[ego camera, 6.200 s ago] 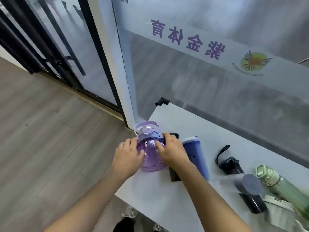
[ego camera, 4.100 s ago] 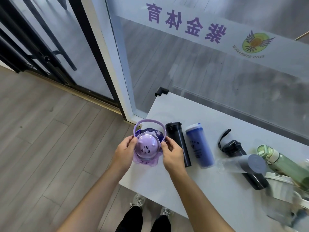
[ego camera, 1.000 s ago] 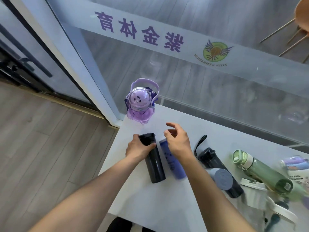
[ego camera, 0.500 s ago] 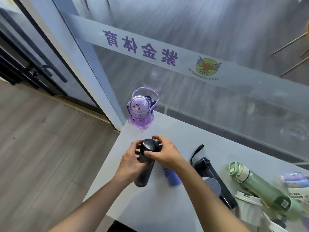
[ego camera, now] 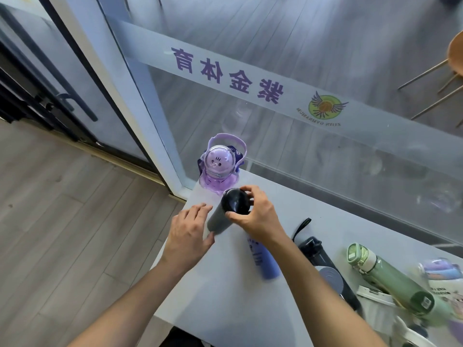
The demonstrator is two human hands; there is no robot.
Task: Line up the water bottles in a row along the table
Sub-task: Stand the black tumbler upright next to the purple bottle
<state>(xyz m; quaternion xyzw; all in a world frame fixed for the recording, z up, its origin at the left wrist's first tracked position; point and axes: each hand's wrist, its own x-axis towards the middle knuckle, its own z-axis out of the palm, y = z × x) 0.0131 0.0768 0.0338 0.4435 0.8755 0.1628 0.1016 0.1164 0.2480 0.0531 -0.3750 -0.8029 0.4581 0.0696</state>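
A purple bottle with a dome lid (ego camera: 221,166) stands upright at the far left corner of the white table (ego camera: 225,296). Just in front of it a black flask (ego camera: 228,211) is nearly upright, and my right hand (ego camera: 255,216) grips its cap. My left hand (ego camera: 191,231) rests against the flask's lower body with the fingers spread. A blue bottle (ego camera: 261,259) lies on its side behind my right wrist. Further right lie a black bottle with a strap (ego camera: 315,254), a grey-capped bottle (ego camera: 332,279) and a green bottle (ego camera: 390,279).
A glass wall with purple lettering (ego camera: 225,73) runs along the table's far edge. More bottles and a white object (ego camera: 373,295) crowd the right end. The table's left edge (ego camera: 172,246) drops to a wooden floor.
The black flask has been tipped up from lying to nearly upright, close to the purple bottle. My right hand moved onto its cap; my left hand loosened to a flat touch.
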